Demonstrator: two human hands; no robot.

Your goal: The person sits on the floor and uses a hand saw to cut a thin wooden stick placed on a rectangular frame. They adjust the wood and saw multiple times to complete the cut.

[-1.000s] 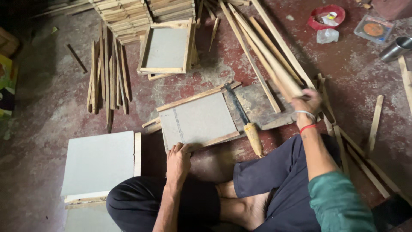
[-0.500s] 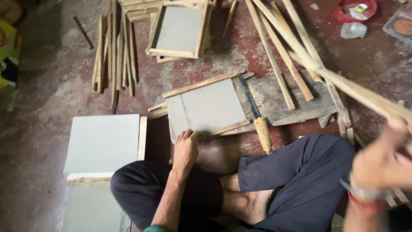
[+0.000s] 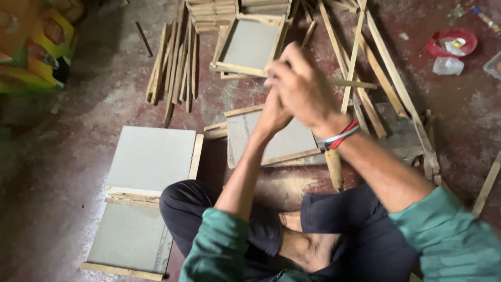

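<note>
My right hand [image 3: 302, 89] is raised in front of me, shut on a thin wooden strip [image 3: 357, 84] that sticks out to the right. My left hand [image 3: 272, 117] is lifted against it from below, its fingers hidden behind the right hand and blurred. Under both hands a grey board [image 3: 284, 141] with wooden edge strips lies on the floor. A tool with a wooden handle [image 3: 334, 169] rests just right of the board, by my crossed legs.
Two grey boards [image 3: 151, 156] lie stacked at my left. A framed board [image 3: 250, 47] sits farther off, with a bundle of short strips [image 3: 175, 68] to its left. Long strips [image 3: 386, 78] lean at the right. A red bowl [image 3: 451, 42] stands far right.
My right hand has swung from the right side up to the middle with the strip. My left hand has left the board's near edge and risen to meet it.
</note>
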